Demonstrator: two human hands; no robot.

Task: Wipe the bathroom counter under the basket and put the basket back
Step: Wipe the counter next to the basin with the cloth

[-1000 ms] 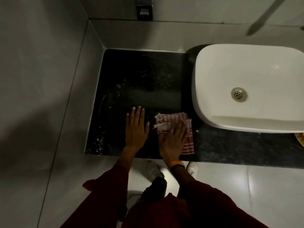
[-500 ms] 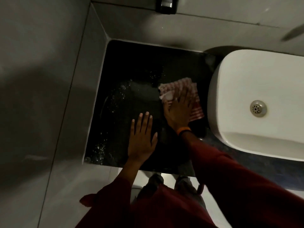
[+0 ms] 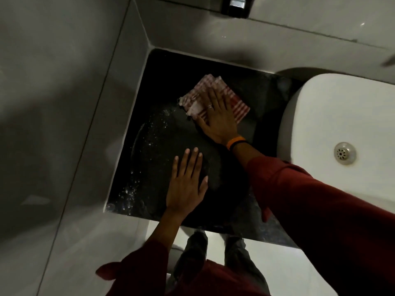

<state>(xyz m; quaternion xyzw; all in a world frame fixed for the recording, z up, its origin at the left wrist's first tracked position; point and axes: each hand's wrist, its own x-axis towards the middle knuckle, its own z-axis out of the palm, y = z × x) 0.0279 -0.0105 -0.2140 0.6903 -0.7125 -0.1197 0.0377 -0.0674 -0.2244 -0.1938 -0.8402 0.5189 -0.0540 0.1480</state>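
Note:
A black stone counter (image 3: pixel 258 97) fills the corner between grey tiled walls. My right hand (image 3: pixel 218 120) lies flat on a folded red-and-white checked cloth (image 3: pixel 239 103) and presses it onto the far part of the counter. My left hand (image 3: pixel 186 182) rests flat on the near part of the counter, fingers spread, holding nothing. Water drops and a faint ring mark (image 3: pixel 149 146) show on the left side of the counter. No basket is in view.
A white vessel sink (image 3: pixel 342 116) with a metal drain (image 3: pixel 345 154) stands on the counter at the right. Grey tiled walls (image 3: pixel 64 103) close the left and back sides. A dark fixture (image 3: pixel 235 5) hangs on the back wall. The counter's front edge (image 3: pixel 235 229) runs above the pale floor.
My right hand has pushed the cloth from the counter's front edge away to the far part and a little left. My left hand stays flat in place.

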